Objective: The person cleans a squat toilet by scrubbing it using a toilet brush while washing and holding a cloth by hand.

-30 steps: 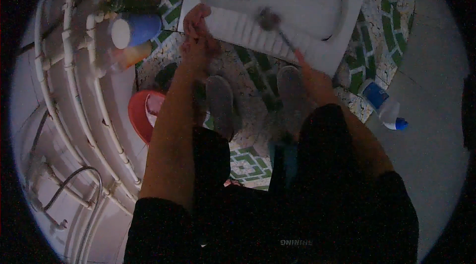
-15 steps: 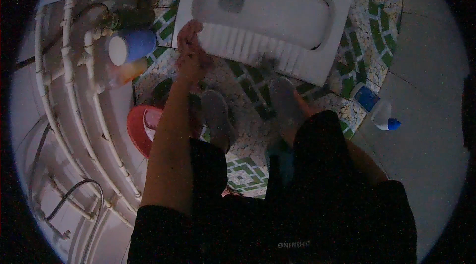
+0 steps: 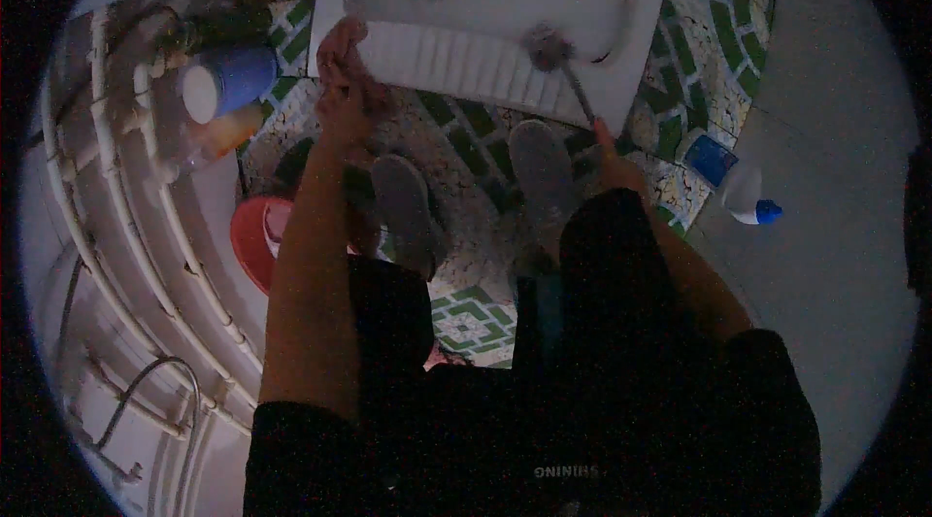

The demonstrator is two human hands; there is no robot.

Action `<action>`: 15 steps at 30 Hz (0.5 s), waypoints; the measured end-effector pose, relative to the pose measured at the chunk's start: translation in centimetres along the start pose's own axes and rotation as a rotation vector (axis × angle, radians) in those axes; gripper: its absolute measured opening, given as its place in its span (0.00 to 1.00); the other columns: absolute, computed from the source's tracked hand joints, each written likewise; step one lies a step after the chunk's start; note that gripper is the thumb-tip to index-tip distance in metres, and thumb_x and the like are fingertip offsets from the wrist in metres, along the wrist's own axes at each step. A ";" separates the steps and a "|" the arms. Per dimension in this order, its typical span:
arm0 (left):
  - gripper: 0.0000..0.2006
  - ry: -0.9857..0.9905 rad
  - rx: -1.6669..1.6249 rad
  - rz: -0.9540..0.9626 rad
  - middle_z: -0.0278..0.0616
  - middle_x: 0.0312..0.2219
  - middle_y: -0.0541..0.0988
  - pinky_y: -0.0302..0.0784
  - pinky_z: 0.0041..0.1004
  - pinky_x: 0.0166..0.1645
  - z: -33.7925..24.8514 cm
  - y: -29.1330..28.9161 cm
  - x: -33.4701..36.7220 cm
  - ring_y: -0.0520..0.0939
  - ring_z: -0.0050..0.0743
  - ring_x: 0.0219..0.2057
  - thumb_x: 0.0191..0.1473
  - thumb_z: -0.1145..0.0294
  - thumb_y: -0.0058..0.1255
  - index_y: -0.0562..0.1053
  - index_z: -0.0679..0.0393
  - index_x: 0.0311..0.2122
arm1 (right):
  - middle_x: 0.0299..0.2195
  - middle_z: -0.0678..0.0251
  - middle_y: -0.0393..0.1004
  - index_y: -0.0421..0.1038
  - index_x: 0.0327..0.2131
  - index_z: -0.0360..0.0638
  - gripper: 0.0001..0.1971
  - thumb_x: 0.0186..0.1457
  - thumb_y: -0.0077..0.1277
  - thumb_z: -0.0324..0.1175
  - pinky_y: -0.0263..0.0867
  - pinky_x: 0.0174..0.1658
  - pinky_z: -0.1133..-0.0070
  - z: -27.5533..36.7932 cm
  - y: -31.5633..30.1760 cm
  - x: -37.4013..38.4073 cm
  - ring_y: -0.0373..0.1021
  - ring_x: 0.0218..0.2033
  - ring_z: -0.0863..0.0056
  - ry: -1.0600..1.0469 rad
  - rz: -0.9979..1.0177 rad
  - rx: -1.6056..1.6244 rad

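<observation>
A white squat toilet (image 3: 466,104) with a ribbed edge is set in the patterned floor ahead of me. My right hand (image 3: 618,167) grips the thin handle of a toilet brush (image 3: 549,46). The brush's round head touches the ribbed edge near the bowl and is blurred. At the toilet's near left corner, my left hand (image 3: 342,117) is closed round a crumpled reddish-brown cloth (image 3: 342,49), part of which lies against the white rim. Dim light hides the details of my fingers.
On the left stand a blue container (image 3: 243,83) with a white lid, an orange-tinted bottle (image 3: 228,133) and a red basin (image 3: 250,240). White pipes (image 3: 121,163) run along that wall. A white bottle with blue cap (image 3: 746,195) lies on the right. My grey shoes (image 3: 403,206) are between my hands.
My right hand has come forward from beside my knee, bringing the brush up onto the toilet's ribbed edge. The view has shifted slightly; my left hand stays at the corner with the cloth.
</observation>
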State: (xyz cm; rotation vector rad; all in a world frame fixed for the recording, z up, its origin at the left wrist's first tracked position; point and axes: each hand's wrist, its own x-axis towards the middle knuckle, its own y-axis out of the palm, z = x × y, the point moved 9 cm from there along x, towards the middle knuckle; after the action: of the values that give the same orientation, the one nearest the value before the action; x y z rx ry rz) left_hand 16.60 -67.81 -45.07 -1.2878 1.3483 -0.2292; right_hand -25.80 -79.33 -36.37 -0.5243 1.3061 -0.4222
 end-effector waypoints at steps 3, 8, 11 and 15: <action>0.34 0.177 0.152 -0.449 0.61 0.58 0.40 0.52 0.55 0.53 1.0 -3.5 0.8 0.52 0.65 0.55 0.46 0.61 0.46 0.49 0.56 0.58 | 0.36 0.47 0.70 0.38 0.59 0.44 0.28 0.58 0.34 0.39 0.61 0.44 0.73 0.0 0.6 -0.3 0.69 0.36 0.58 -0.044 0.027 -0.017; 0.36 0.023 0.335 -0.227 0.61 0.58 0.33 0.53 0.52 0.54 -3.6 -4.8 -2.3 0.50 0.67 0.56 0.47 0.58 0.45 0.46 0.59 0.58 | 0.36 0.47 0.70 0.38 0.59 0.44 0.28 0.58 0.34 0.38 0.61 0.44 0.73 -1.5 0.5 -0.7 0.69 0.36 0.58 -0.050 0.024 0.010; 0.36 0.054 0.267 -0.231 0.61 0.58 0.34 0.53 0.53 0.54 -3.9 -4.8 -0.7 0.50 0.67 0.56 0.47 0.58 0.45 0.46 0.59 0.58 | 0.36 0.47 0.70 0.37 0.59 0.45 0.28 0.58 0.34 0.38 0.61 0.44 0.73 -2.4 -1.2 -1.5 0.69 0.36 0.58 -0.022 0.032 -0.005; 0.36 0.058 0.254 -0.198 0.61 0.58 0.34 0.53 0.54 0.54 -3.1 -3.6 -0.7 0.50 0.68 0.56 0.47 0.58 0.45 0.46 0.59 0.58 | 0.36 0.47 0.70 0.37 0.59 0.45 0.28 0.58 0.34 0.38 0.61 0.44 0.72 -3.4 1.1 -2.3 0.69 0.36 0.58 -0.056 0.063 0.000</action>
State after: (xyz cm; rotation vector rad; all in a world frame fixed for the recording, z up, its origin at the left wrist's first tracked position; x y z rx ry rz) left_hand 15.83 -70.25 -40.99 -1.2053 1.1965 -0.5616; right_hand -29.58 -77.57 -35.78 -0.4908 1.2658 -0.3533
